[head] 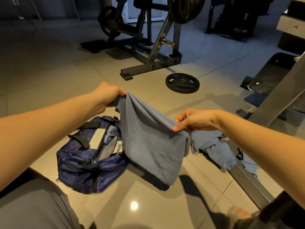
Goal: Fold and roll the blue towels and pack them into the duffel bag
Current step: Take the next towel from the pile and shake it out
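Blue towel (153, 146) hangs in the air, held up by its top edge and seemingly doubled over, with the lower part drooping low over the floor (41, 71). Left hand (107, 95) grips one top corner, fingers curled round the bunched cloth. Right hand (196, 120) pinches the other end of the edge between thumb and fingertips.

The cloth looks soft, light and limp: no stiffness, it sags between the hands, and it probably isn't slippery. Best taken at the corners or along an edge and kept taut for a clean fold.

Navy duffel bag (89, 162) lies on the floor just left of the hanging towel, unzipped, with rolled towels (110, 136) showing inside. A loose heap of blue towels (214, 146) sits on the floor to the right. Further off are a weight plate (182, 83) and a weight machine (148, 47).
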Demonstrator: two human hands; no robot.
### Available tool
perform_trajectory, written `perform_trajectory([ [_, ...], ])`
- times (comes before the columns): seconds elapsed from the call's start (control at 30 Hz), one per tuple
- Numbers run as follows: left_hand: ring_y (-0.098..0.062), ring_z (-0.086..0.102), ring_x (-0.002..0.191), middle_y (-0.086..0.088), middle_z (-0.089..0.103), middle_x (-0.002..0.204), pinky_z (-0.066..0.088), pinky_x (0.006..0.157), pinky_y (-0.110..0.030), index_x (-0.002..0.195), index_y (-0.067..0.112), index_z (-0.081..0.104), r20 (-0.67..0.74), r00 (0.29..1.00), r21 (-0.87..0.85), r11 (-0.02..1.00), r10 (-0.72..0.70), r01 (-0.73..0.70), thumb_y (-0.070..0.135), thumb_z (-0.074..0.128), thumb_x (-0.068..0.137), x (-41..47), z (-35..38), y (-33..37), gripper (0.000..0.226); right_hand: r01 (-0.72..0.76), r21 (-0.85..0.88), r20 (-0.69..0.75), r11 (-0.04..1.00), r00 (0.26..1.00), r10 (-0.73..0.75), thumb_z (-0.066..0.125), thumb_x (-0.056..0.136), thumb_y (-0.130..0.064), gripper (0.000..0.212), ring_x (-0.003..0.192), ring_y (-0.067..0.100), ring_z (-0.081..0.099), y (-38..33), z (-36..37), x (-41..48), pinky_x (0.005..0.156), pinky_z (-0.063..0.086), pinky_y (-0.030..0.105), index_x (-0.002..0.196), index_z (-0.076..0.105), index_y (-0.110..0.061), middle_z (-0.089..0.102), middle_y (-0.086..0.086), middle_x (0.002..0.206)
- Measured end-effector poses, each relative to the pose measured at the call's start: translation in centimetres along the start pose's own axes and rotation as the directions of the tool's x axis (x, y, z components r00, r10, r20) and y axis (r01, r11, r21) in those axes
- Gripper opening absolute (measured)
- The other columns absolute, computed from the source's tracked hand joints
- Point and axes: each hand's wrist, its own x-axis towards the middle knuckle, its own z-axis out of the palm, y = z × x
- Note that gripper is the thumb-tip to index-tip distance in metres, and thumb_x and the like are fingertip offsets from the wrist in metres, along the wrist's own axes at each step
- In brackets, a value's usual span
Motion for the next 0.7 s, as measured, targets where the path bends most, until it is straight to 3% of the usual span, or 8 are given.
perform_trajectory([
  [0.17,-0.022,0.061,0.089,-0.011,0.063,0.103,0.055,0.075,-0.033,0.111,0.002,0.065,-0.086,0.996,-0.043,0.999,0.009,-0.013,0.014,0.066,0.097,0.6,-0.5,-0.5,0.019,-0.098,-0.069,-0.071,0.993,0.993,0.093,0.076,0.086,-0.017,0.010,0.090,0.029,0.066,2.1,-1.5,0.1,0.086,0.055,0.039,0.082,0.072,-0.009,0.072,0.012,0.089],
  [0.23,-0.021,0.060,0.085,-0.010,0.062,0.097,0.055,0.073,-0.033,0.111,0.002,0.065,-0.116,0.993,-0.045,0.999,0.009,-0.015,0.015,0.066,0.097,0.7,-0.7,-0.7,0.018,-0.129,-0.081,-0.094,0.988,0.988,0.122,0.075,0.088,-0.017,0.010,0.092,0.029,0.067,2.4,-2.1,-0.1,0.089,0.056,0.043,0.080,0.073,-0.011,0.074,0.010,0.089],
  [0.37,-0.025,0.058,0.088,-0.010,0.061,0.093,0.055,0.083,-0.040,0.110,0.001,0.067,-0.156,0.988,-0.040,0.999,-0.006,0.000,0.015,0.066,0.097,1.3,-0.8,-1.2,0.019,-0.200,-0.091,-0.169,0.976,0.968,0.183,0.073,0.089,-0.018,0.014,0.088,0.026,0.061,3.3,-3.3,-0.5,0.086,0.052,0.042,0.077,0.069,-0.013,0.068,0.008,0.084],
  [0.53,-0.026,0.054,0.090,-0.010,0.057,0.093,0.049,0.078,-0.037,0.107,0.004,0.063,-0.189,0.982,-0.009,1.000,-0.019,0.018,0.015,0.066,0.098,2.1,-1.0,-1.8,0.015,-0.270,-0.053,-0.246,0.962,0.937,0.249,0.075,0.088,-0.015,0.008,0.095,0.030,0.064,4.4,-4.8,-1.2,0.089,0.056,0.045,0.091,0.072,-0.008,0.071,0.013,0.096],
  [0.7,-0.026,0.056,0.087,-0.008,0.056,0.087,0.051,0.079,-0.038,0.109,0.001,0.063,-0.181,0.983,0.024,0.999,-0.039,0.044,0.016,0.065,0.098,2.5,-0.8,-2.3,0.018,-0.304,-0.003,-0.331,0.953,0.900,0.285,0.068,0.095,-0.018,0.016,0.095,0.029,0.065,4.8,-5.2,-1.5,0.074,0.055,0.038,0.103,0.069,-0.004,0.068,0.018,0.106],
])
